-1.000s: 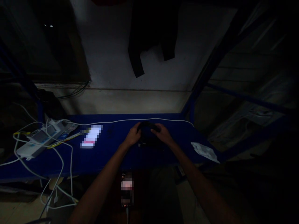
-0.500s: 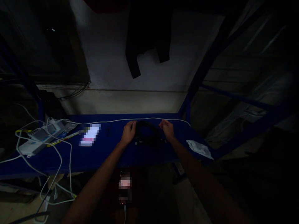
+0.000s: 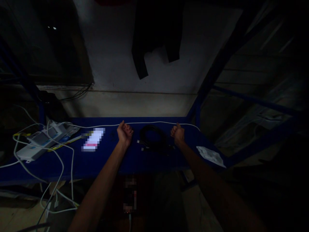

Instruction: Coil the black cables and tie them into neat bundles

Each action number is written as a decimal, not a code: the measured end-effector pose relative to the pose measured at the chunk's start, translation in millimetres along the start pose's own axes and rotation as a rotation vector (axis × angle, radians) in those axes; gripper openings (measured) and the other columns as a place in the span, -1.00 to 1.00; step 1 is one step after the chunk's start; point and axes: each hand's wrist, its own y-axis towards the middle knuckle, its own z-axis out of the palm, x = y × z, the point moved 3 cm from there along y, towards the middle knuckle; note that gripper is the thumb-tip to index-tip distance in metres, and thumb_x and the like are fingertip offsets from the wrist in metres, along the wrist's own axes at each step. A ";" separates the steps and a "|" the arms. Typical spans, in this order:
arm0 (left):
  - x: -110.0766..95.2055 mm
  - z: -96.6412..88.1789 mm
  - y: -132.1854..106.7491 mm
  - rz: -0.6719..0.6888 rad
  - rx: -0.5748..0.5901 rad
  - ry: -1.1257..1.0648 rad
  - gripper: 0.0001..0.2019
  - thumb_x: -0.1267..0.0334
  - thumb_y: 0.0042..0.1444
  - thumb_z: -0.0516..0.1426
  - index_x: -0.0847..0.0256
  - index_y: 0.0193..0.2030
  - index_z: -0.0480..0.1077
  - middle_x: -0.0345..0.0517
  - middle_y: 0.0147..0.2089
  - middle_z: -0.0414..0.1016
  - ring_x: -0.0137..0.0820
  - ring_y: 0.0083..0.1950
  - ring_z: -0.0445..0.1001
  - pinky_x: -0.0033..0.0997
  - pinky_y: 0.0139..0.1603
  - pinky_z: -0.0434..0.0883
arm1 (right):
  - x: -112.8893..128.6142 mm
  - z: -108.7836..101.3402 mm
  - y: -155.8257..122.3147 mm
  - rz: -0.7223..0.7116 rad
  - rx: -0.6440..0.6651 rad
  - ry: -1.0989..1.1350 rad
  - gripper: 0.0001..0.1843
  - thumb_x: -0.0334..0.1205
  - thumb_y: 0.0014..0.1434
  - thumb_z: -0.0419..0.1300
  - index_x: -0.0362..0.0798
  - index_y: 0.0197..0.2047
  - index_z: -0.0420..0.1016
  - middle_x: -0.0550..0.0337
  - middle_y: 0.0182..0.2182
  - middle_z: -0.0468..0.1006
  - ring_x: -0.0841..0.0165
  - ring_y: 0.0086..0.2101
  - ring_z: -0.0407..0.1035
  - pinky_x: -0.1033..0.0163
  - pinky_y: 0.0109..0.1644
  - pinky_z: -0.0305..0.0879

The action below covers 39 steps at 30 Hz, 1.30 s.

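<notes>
- The left grip (image 3: 125,133) is curled into a loose fist, thumb upward, the inner side turned toward the right grip; whether anything small is tucked inside, I cannot tell.
- The right grip (image 3: 178,133) is folded into a fist too, its fingers bent in toward the left grip; its inside is hidden.
- The coil (image 3: 158,141), black and ring-shaped, lies on the surface (image 3: 106,161) between the two grips, apart from the left and just beside the right; whether it touches the right, I cannot tell.
- A pale plug (image 3: 138,141) shows at the coil's edge facing the left grip, with a second pale end (image 3: 143,149) just nearer the body.
- The white cable (image 3: 101,125) crosses the surface from side to side, passing behind both grips; contact with them cannot be made out.
- Left of the left grip lies a bright panel (image 3: 94,139), its face blurred into blocks.
- Farther left, well apart from that grip, the power strip (image 3: 36,145) sits at a slant under tangled white leads.
- Right of the right grip, a crumpled white packet (image 3: 211,156) lies near the end of the surface.
- Below the grips, nearer the body, is a blurred device (image 3: 130,193), a pale lead (image 3: 130,222) at its lower end.
- Beyond and above the grips, a dark garment (image 3: 156,29) hangs against the wall (image 3: 108,64).
</notes>
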 end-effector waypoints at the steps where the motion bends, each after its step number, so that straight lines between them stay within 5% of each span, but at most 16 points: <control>1: -0.3 0.5 -0.6 -0.009 0.013 -0.026 -0.56 0.11 0.38 0.10 0.15 -0.53 0.17 -0.29 -0.61 0.15 -0.52 -0.63 0.11 -0.44 -0.56 0.09 | -0.3 -0.2 0.3 0.011 -0.018 0.025 -0.32 0.47 0.34 -0.16 0.13 -0.55 -0.13 0.42 -0.73 -0.11 0.45 -0.70 -0.17 0.28 -0.67 -0.19; 10: -3.0 5.0 -3.6 -0.018 0.064 -0.106 -0.59 0.18 0.34 0.15 0.16 -0.54 0.19 -0.29 -0.61 0.15 -0.52 -0.63 0.09 -0.42 -0.55 0.06 | -3.7 -0.6 -0.1 0.088 -0.105 0.183 -0.42 0.12 0.36 0.05 0.07 -0.60 -0.04 0.41 -0.72 -0.06 0.49 -0.70 -0.16 0.31 -0.65 -0.26; 39: -3.0 10.2 -7.7 0.006 0.103 -0.074 -0.58 0.18 0.33 0.14 0.18 -0.56 0.18 -0.27 -0.61 0.14 -0.52 -0.62 0.10 -0.43 -0.54 0.06 | -5.2 0.2 0.4 0.090 -0.102 0.169 -0.44 0.08 0.33 0.09 0.08 -0.61 0.00 0.42 -0.73 -0.03 0.49 -0.70 -0.13 0.30 -0.65 -0.22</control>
